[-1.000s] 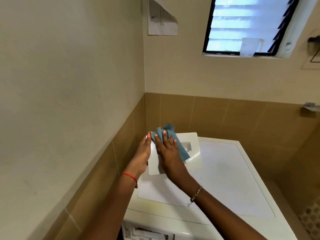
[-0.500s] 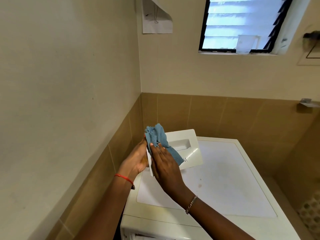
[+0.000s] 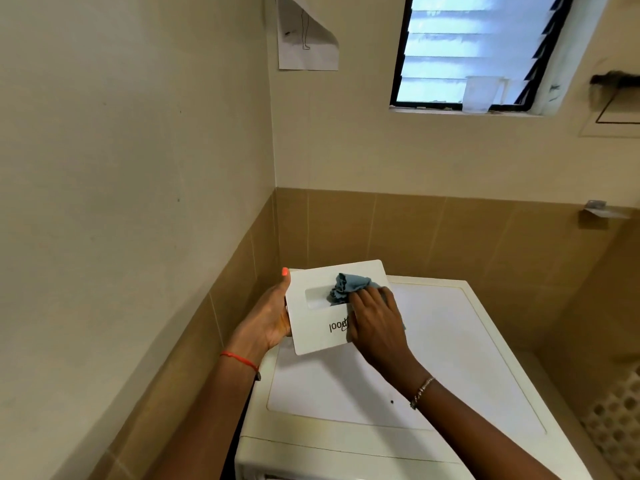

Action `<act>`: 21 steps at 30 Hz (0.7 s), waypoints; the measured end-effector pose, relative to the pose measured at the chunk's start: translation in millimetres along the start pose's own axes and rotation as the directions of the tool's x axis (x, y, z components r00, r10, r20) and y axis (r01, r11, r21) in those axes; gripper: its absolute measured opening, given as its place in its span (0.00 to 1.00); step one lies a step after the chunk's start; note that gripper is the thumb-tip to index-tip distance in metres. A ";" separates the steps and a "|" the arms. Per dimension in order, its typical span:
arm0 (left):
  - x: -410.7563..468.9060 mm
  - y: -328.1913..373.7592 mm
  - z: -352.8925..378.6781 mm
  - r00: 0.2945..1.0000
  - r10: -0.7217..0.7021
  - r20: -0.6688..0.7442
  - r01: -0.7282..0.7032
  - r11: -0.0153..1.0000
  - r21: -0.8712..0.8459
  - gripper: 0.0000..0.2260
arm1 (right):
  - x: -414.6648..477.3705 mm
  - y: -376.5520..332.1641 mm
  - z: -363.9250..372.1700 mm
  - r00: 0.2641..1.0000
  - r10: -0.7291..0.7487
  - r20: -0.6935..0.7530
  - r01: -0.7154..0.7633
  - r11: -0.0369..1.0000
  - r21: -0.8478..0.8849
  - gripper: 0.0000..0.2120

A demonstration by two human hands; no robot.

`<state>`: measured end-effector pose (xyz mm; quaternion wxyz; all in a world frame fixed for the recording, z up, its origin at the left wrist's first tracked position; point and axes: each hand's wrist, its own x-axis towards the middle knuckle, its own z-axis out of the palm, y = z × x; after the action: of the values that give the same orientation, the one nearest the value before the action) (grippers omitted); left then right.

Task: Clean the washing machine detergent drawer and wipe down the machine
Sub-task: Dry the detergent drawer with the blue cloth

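Drawer work is what this moment shows: the detergent drawer [image 3: 317,336] is out of its slot and held up over the far left corner of the washing machine [image 3: 457,348], its white front face turned toward the camera and tilted. The left hand [image 3: 266,320] grasps the panel's left edge, thumb [image 3: 285,274] hooked over the far corner, probably so the face has a firm backing to be rubbed against. The right hand [image 3: 375,320] has its fingers bent over a bunched blue cloth [image 3: 348,285], pinning it against the panel at the right end of the finger recess [image 3: 315,298]. The wad of cloth pokes into that hollow, a likely place for residue to collect. The lettering [image 3: 337,326] reads upside down, so the drawer is inverted, which may simply suit the grip.

Holding the piece above the lid rather than laying it flat lets either hand turn it to reach other sides. By my reading the drawer's front is being wiped and the machine's own surfaces come later; a small dark speck sits on the near part of the lid.

On the far wall a sheet of paper [image 3: 306,39] hangs left of a louvred window [image 3: 464,46], with a clear jug [image 3: 481,93] on its sill
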<state>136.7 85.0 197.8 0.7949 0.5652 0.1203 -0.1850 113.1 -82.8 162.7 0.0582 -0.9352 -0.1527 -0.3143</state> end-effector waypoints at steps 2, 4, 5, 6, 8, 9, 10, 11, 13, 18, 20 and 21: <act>-0.1 -0.1 2.3 1.000 -0.003 -0.006 0.003 1.000 -0.009 0.26 | 0.9 1.2 -0.4 0.998 0.057 0.013 -0.057 0.998 0.025 0.08; -0.2 -0.9 4.8 1.000 -0.016 -0.017 0.015 0.999 -0.047 0.26 | -0.5 -0.7 1.8 0.993 0.112 0.041 -0.116 0.988 0.104 0.11; -0.3 -1.0 5.7 1.000 -0.017 -0.021 0.016 0.998 -0.062 0.26 | -1.7 -1.1 3.0 0.989 0.132 0.062 -0.141 0.978 0.156 0.12; -0.4 -1.1 6.0 1.000 -0.014 -0.026 0.012 0.997 -0.073 0.26 | -3.1 -1.5 4.0 0.987 0.144 0.077 -0.157 0.967 0.199 0.13; -0.6 -2.7 4.7 0.999 -0.013 -0.035 0.010 0.996 -0.083 0.25 | -5.5 -4.4 4.5 0.982 0.160 0.101 -0.181 0.952 0.249 0.14; -0.9 -4.0 4.5 0.999 -0.012 -0.042 0.008 0.997 -0.079 0.25 | -6.4 -7.3 4.1 0.976 0.175 0.129 -0.204 0.942 0.265 0.15; -1.6 -5.1 4.3 0.999 -0.014 -0.046 0.010 0.997 -0.078 0.25 | -7.2 -10.6 3.7 0.967 0.206 0.150 -0.243 0.923 0.298 0.16; -1.4 -6.1 3.8 0.999 -0.018 -0.049 0.014 0.997 -0.078 0.25 | -8.1 -15.4 2.1 0.955 0.253 0.155 -0.293 0.884 0.364 0.16; -2.3 -6.6 3.3 0.999 -0.032 -0.036 0.029 0.996 -0.084 0.25 | -8.7 -32.4 -6.1 0.933 0.340 0.115 -0.342 0.743 0.576 0.15; -1.5 -10.2 1.1 1.000 -0.001 0.003 0.002 0.962 -0.271 0.16 | -4.1 -84.8 -2.0 0.968 0.231 0.100 -0.222 0.596 0.772 0.21; -3.3 -11.9 -3.8 0.998 0.045 0.051 -0.019 0.901 -0.433 0.15 | 0.9 -89.3 10.7 0.991 0.123 0.057 -0.133 0.794 0.593 0.27; -4.1 -13.2 -6.1 0.996 0.060 0.064 -0.024 0.891 -0.454 0.16 | 2.9 -87.5 16.4 0.995 0.074 0.068 -0.098 0.855 0.509 0.30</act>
<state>127.4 87.6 186.1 0.9124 0.3597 0.1173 -0.1561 96.4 4.1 152.6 0.3150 -0.8989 -0.1902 -0.2381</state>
